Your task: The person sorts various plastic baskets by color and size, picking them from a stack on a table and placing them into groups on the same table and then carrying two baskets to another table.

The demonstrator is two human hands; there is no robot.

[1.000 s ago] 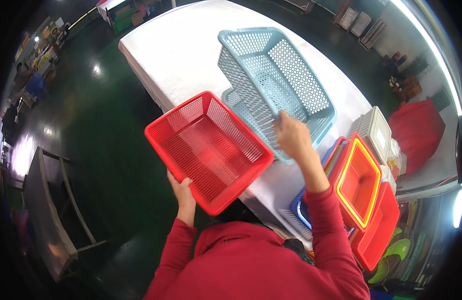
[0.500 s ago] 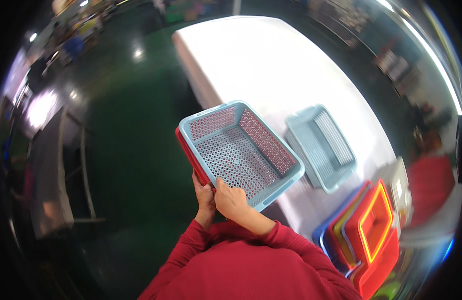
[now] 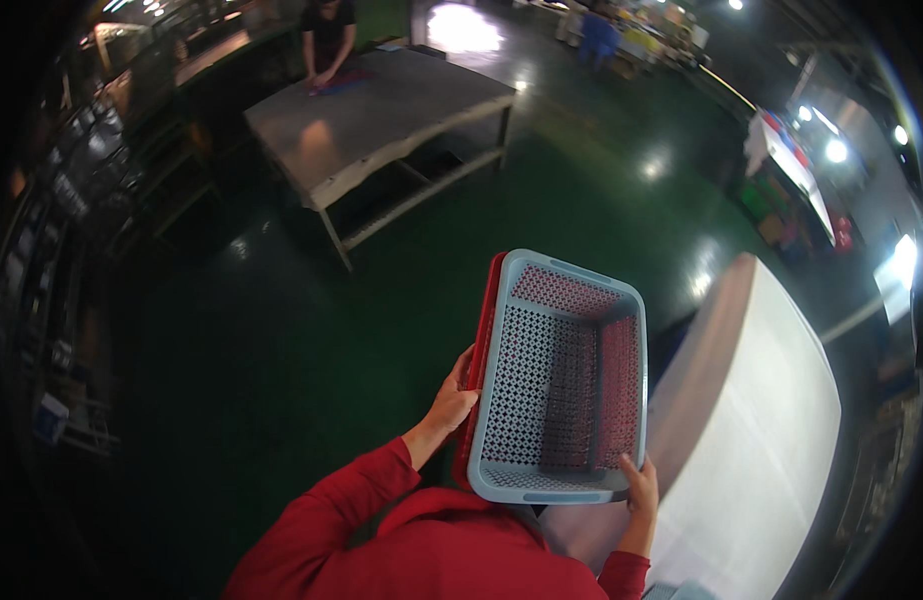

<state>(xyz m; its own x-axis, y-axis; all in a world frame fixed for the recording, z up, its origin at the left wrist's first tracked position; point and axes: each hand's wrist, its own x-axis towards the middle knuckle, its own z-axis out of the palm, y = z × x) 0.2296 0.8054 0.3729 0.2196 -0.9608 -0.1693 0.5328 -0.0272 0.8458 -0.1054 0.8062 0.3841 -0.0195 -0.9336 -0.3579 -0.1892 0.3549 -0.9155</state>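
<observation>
Blue basket (image 3: pixel 571 400) nested in red basket (image 3: pixel 488 305) — left fingers (image 3: pixel 461 375) pinching red at 9 o'clock, right fingers (image 3: pixel 637 475) pinching blue at 5.

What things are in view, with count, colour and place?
Upper basket: 1, light blue, between hands
Lower basket: 1, red, beneath upper basket
Near table: 1, white, right
Partial item: 1, light blue, bottom edge
Work table: 1, grey, upper left
Person: 1, dark top, behind work table
Flat item: 1, red and blue, on work table
Far table: 1, white, upper right
Floor: 1, green, below
Background clutter: too blurred to count
Left hand: 1, bare, lower basket's side
Right hand: 1, bare, upper basket's corner
</observation>
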